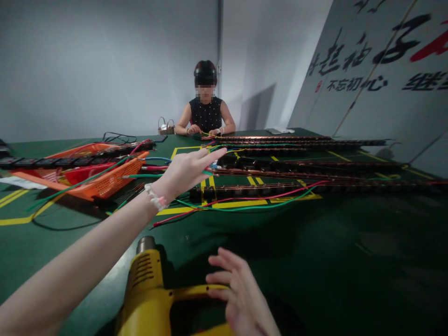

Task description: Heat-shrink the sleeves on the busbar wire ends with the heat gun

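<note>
My left hand [185, 170] reaches far out over the green table, fingers stretched flat toward the near end of a long black socket strip [245, 190] with red and green wires [245, 201] trailing from it. It holds nothing. A white bead bracelet sits on that wrist. My right hand [240, 291] hovers low at the near edge, fingers spread, touching the handle of a yellow heat gun [147, 289] that lies on the table with its metal nozzle pointing away.
Several more long socket strips [297, 140] lie across the table to the right. An orange basket [105, 182] with strips and wires stands at the left. A person [206, 114] sits at the far side working. Yellow tape lines [21, 217] mark the green table. A lettered board [378, 60] leans at the right.
</note>
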Demonstrator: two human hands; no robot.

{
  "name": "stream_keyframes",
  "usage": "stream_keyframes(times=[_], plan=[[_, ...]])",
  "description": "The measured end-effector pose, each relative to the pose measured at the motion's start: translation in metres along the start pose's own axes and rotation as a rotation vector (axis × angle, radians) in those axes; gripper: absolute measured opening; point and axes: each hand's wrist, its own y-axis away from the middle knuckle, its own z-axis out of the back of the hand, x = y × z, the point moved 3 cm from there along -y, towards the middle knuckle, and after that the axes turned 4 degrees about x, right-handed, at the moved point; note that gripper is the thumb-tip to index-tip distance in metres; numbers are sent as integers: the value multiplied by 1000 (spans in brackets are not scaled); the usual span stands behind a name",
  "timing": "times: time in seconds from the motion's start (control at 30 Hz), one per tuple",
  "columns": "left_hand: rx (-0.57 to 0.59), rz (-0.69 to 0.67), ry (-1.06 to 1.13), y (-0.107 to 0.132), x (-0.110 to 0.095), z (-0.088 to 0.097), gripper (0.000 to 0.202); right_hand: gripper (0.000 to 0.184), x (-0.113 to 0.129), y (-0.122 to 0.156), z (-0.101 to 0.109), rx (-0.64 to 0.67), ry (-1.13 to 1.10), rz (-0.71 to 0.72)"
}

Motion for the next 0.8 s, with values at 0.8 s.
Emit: stream_keyframes(times=[0.8], plan=[[-237, -31, 80, 106, -34, 62, 51, 9, 55, -89, 5, -606, -1187, -245]])
